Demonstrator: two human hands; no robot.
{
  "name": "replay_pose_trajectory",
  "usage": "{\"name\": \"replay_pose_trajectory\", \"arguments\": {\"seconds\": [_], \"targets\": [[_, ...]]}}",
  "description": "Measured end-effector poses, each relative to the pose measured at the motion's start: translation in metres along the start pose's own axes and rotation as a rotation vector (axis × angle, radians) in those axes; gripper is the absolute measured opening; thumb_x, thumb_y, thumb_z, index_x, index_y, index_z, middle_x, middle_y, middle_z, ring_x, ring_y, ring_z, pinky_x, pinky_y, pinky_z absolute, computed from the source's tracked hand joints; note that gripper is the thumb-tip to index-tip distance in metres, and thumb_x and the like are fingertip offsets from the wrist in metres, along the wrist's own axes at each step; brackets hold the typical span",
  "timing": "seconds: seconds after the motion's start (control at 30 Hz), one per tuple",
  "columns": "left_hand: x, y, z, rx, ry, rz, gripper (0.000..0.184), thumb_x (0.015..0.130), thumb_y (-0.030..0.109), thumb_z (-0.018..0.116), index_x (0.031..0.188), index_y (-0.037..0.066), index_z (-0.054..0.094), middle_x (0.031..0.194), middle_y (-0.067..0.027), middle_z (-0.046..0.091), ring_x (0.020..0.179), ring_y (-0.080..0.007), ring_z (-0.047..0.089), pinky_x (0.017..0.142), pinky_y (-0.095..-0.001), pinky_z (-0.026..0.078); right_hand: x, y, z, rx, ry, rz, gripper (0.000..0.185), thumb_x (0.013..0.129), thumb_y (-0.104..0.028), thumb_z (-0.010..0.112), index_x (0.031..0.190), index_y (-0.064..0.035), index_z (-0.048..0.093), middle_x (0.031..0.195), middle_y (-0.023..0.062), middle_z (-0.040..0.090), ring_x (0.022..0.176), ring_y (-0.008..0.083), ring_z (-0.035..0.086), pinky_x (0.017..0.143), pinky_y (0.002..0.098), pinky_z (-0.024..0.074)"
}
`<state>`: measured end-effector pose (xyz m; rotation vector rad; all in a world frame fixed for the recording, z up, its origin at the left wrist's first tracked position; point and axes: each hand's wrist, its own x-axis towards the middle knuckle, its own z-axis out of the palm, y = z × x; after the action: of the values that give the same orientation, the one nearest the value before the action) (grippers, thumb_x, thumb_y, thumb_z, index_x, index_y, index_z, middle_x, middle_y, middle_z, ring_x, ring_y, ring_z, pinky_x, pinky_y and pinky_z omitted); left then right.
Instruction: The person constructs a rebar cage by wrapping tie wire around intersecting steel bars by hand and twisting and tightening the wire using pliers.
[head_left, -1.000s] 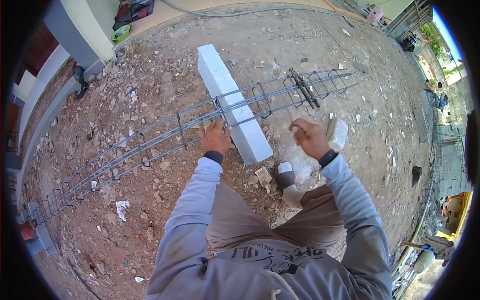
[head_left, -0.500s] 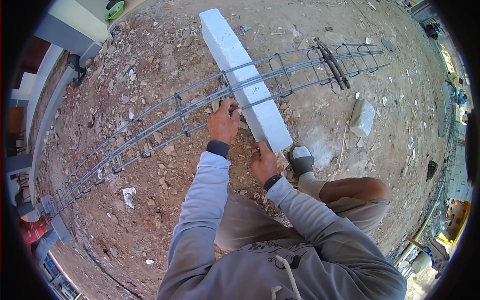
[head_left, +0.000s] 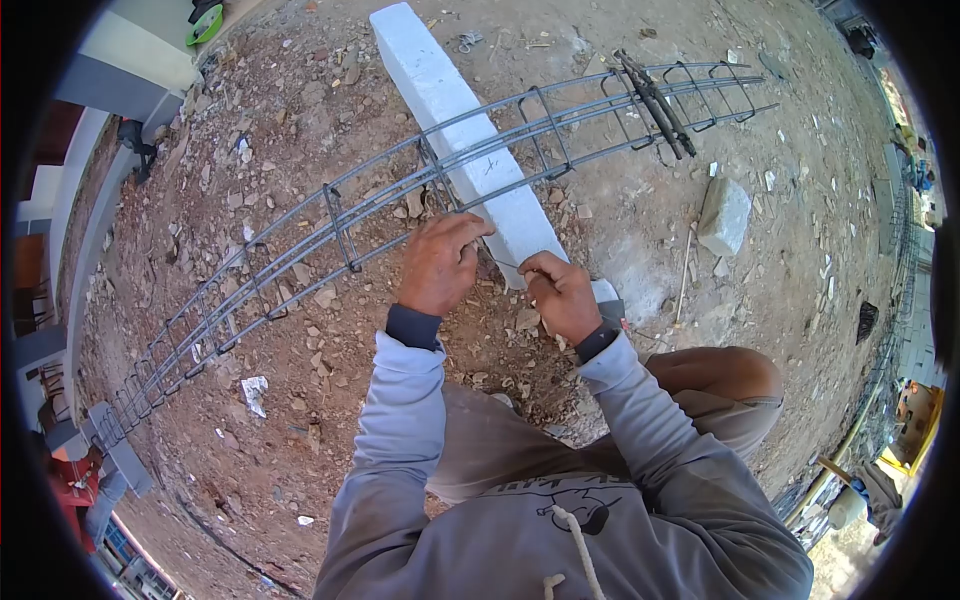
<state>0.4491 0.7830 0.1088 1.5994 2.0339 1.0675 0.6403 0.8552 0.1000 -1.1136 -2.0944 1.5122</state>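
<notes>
A long cage of steel rebar (head_left: 375,212) with square stirrups lies across a pale concrete block (head_left: 455,110). My left hand (head_left: 438,262) is closed just below the cage's near bar, beside the block, its thumb and forefinger together. Over the block's near end, my right hand (head_left: 562,295) pinches a thin wire (head_left: 503,263). The wire runs between the fingers of both hands; its exact ends are hidden. Two short dark rods (head_left: 655,105) lie across the cage toward its far right end.
A broken concrete chunk (head_left: 724,216) and a thin stick (head_left: 685,272) lie to the right. Stones and scraps litter the dirt. At the lower left, a person in red (head_left: 75,485) is near the cage's other end, by another block (head_left: 118,452).
My right hand has risen from beside the block's near end to over it. My left hand has shifted slightly down and turned. The wire between them now shows. The view has moved slightly.
</notes>
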Motion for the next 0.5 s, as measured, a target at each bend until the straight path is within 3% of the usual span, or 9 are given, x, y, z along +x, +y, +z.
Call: {"name": "replay_pose_trajectory", "arguments": {"seconds": [0.03,0.17,0.27,0.37,0.47,0.5], "targets": [[-0.001,-0.001,-0.002,0.034,-0.045,-0.012,0.024,0.077,0.004,0.058,0.098,0.010,0.066,0.100,-0.0086,0.064,0.098,-0.0292,0.056,0.086,-0.0390,0.043,0.002,-0.001,-0.007,-0.059,0.020,-0.085,0.013,0.079,-0.001,0.054,0.087,-0.0053,0.062,0.070,0.0146,0.063,0.061,0.0234,0.062,0.057,0.0320,0.0468],[-0.001,0.008,-0.015,0.082,-0.214,-0.110,0.016,0.077,0.007,0.060,0.091,0.009,0.066,0.094,-0.0078,0.066,0.095,-0.0270,0.057,0.083,-0.0377,0.043,0.006,-0.003,-0.022,-0.073,-0.030,-0.048,0.011,0.079,-0.001,0.054,0.085,-0.0046,0.063,0.070,0.0143,0.063,0.061,0.0229,0.062,0.057,0.0318,0.0466],[-0.003,0.009,-0.006,0.024,-0.109,-0.153,0.009,0.079,0.010,0.060,0.086,0.007,0.065,0.091,-0.0084,0.065,0.089,-0.0283,0.059,0.079,-0.0385,0.045,0.003,-0.002,-0.021,-0.057,-0.043,-0.038,0.010,0.079,-0.001,0.054,0.085,-0.0043,0.062,0.069,0.0136,0.063,0.060,0.0218,0.061,0.056,0.0313,0.0462],[-0.001,0.007,0.004,-0.050,0.109,-0.318,0.011,0.084,0.007,0.056,0.091,0.002,0.062,0.084,-0.0115,0.066,0.079,-0.0232,0.063,0.071,-0.0345,0.048,-0.016,0.001,-0.001,0.049,-0.053,0.068,0.010,0.080,-0.002,0.054,0.086,-0.0041,0.061,0.068,0.0128,0.061,0.060,0.0242,0.061,0.057,0.0322,0.0460],[-0.003,-0.005,0.017,-0.466,0.230,-0.629,0.011,0.088,0.009,0.053,0.093,-0.001,0.057,0.082,-0.0130,0.067,0.072,-0.0201,0.066,0.068,-0.0312,0.050,-0.046,0.011,0.026,0.047,-0.091,0.092,0.009,0.081,-0.002,0.054,0.087,-0.0037,0.061,0.071,0.0127,0.060,0.066,0.0274,0.061,0.060,0.0337,0.0461],[-0.006,-0.005,0.020,-0.522,0.233,-0.637,0.012,0.088,0.009,0.052,0.094,-0.001,0.055,0.082,-0.0134,0.067,0.073,-0.0187,0.066,0.068,-0.0301,0.050,-0.056,0.022,0.035,0.041,-0.089,0.080,0.009,0.081,-0.002,0.054,0.088,-0.0035,0.060,0.073,0.0127,0.061,0.068,0.0281,0.061,0.062,0.0343,0.0461]]}}
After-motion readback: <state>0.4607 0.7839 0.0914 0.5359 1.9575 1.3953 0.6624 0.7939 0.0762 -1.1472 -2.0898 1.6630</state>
